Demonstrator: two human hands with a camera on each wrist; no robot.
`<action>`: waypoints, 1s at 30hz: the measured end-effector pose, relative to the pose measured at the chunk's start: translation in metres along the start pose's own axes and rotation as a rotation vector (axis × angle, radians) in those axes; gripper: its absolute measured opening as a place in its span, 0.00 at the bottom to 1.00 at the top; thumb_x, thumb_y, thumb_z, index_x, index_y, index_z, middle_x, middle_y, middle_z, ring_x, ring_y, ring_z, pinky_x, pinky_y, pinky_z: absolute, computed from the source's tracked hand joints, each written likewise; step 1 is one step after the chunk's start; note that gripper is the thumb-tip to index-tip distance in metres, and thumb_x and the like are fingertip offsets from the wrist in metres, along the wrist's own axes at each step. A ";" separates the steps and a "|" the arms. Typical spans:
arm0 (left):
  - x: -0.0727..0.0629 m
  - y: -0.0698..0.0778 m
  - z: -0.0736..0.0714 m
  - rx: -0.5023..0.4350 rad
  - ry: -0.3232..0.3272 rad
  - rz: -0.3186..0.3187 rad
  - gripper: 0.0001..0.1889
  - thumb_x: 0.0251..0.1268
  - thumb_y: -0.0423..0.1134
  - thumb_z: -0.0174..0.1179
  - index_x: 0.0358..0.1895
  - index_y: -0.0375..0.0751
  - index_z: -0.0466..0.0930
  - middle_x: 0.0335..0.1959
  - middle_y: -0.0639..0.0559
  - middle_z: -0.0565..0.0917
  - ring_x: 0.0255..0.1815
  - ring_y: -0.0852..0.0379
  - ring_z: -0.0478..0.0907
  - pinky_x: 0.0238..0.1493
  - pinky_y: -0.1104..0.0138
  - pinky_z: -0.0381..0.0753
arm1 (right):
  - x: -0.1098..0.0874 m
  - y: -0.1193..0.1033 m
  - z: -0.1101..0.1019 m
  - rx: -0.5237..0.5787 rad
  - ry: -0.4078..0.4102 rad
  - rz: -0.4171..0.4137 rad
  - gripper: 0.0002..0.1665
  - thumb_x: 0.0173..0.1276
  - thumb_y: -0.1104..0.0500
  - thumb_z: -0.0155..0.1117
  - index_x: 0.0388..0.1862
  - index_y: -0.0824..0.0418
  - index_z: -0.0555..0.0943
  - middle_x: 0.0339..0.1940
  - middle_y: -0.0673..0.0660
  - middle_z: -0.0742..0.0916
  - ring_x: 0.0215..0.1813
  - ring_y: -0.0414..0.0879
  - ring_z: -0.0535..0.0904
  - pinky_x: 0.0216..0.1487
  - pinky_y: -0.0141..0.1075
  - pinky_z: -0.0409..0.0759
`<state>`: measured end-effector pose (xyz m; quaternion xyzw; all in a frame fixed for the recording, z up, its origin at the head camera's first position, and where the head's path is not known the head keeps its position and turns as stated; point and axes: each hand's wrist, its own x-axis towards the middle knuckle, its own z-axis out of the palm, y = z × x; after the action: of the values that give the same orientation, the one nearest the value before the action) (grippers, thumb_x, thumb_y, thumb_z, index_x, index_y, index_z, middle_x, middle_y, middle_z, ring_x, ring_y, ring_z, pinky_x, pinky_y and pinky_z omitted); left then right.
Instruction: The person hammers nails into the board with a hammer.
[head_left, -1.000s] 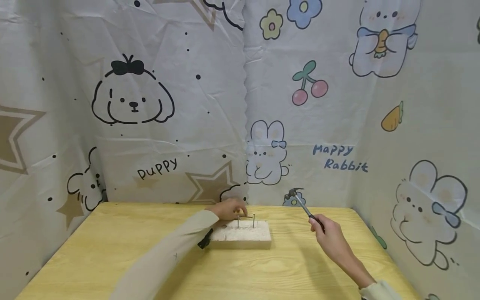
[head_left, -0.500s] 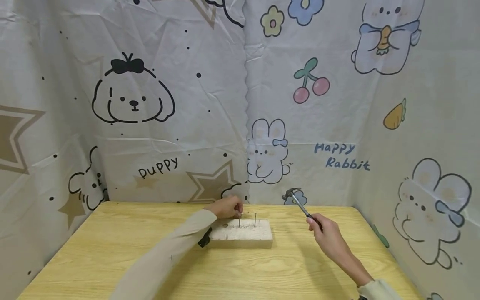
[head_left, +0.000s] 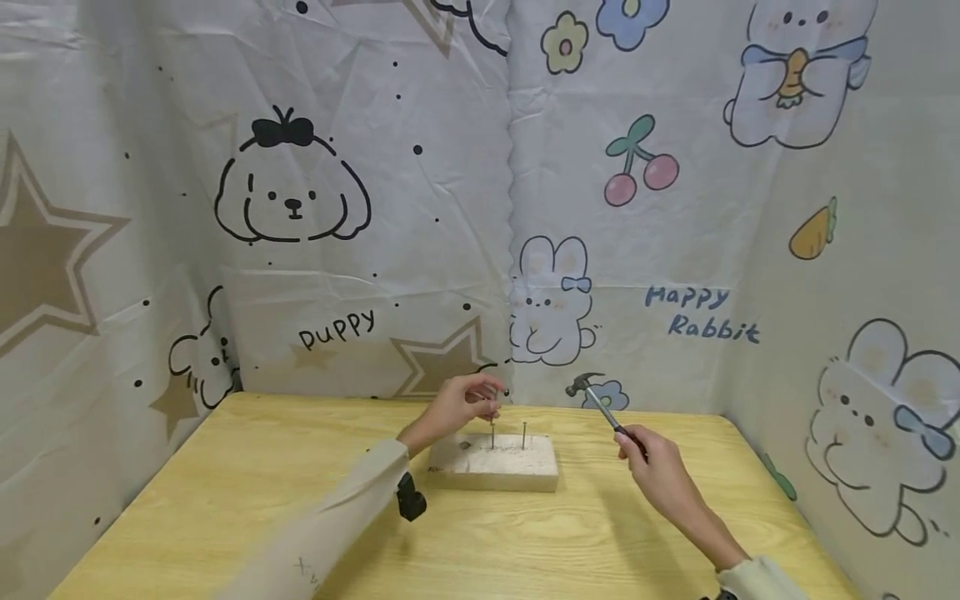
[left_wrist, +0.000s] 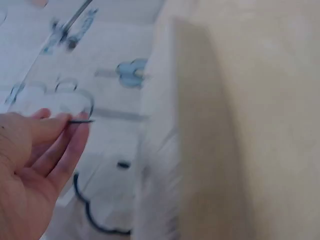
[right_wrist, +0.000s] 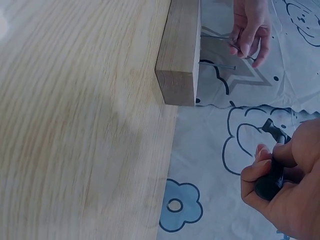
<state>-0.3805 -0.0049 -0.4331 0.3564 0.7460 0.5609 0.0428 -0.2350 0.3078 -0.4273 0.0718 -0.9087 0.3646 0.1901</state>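
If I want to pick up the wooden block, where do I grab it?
Probably grip the wooden block by its flat right end, from the right: two nails stick up from its top, and the left hand pinches another nail near its left part.

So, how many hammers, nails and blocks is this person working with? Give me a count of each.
Wooden block: 1
Hammer: 1, gripped in the right hand
Nails: 3, two standing in the block, one pinched in the left hand
Total: 5
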 end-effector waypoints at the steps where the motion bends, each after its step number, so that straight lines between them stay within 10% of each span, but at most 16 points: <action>1: -0.004 0.000 0.006 0.011 0.030 0.013 0.14 0.73 0.24 0.62 0.58 0.29 0.83 0.44 0.31 0.88 0.45 0.30 0.87 0.49 0.47 0.88 | 0.000 -0.002 0.001 0.002 -0.001 -0.002 0.12 0.84 0.62 0.55 0.40 0.65 0.82 0.28 0.52 0.81 0.22 0.37 0.65 0.22 0.31 0.66; 11: -0.024 -0.009 0.036 -0.035 0.211 0.013 0.08 0.72 0.30 0.66 0.51 0.36 0.88 0.46 0.35 0.90 0.45 0.39 0.90 0.46 0.61 0.89 | 0.006 -0.013 0.014 0.015 -0.004 -0.030 0.11 0.83 0.63 0.57 0.41 0.67 0.83 0.28 0.53 0.83 0.25 0.37 0.68 0.24 0.31 0.69; 18: -0.026 -0.009 0.049 0.115 0.209 0.043 0.06 0.73 0.31 0.66 0.49 0.36 0.87 0.43 0.43 0.92 0.43 0.50 0.90 0.42 0.71 0.86 | 0.007 -0.019 0.022 0.022 -0.013 -0.028 0.11 0.83 0.63 0.57 0.40 0.66 0.83 0.27 0.52 0.82 0.24 0.37 0.67 0.23 0.31 0.68; 30: -0.025 -0.020 0.058 0.039 0.257 0.030 0.09 0.71 0.32 0.68 0.49 0.32 0.87 0.43 0.45 0.92 0.44 0.52 0.90 0.45 0.71 0.86 | 0.006 -0.024 0.026 0.048 -0.011 -0.050 0.10 0.83 0.64 0.57 0.40 0.67 0.83 0.28 0.53 0.82 0.23 0.36 0.67 0.22 0.31 0.68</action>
<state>-0.3446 0.0247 -0.4798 0.2936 0.7506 0.5880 -0.0687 -0.2416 0.2725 -0.4276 0.1011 -0.8986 0.3811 0.1923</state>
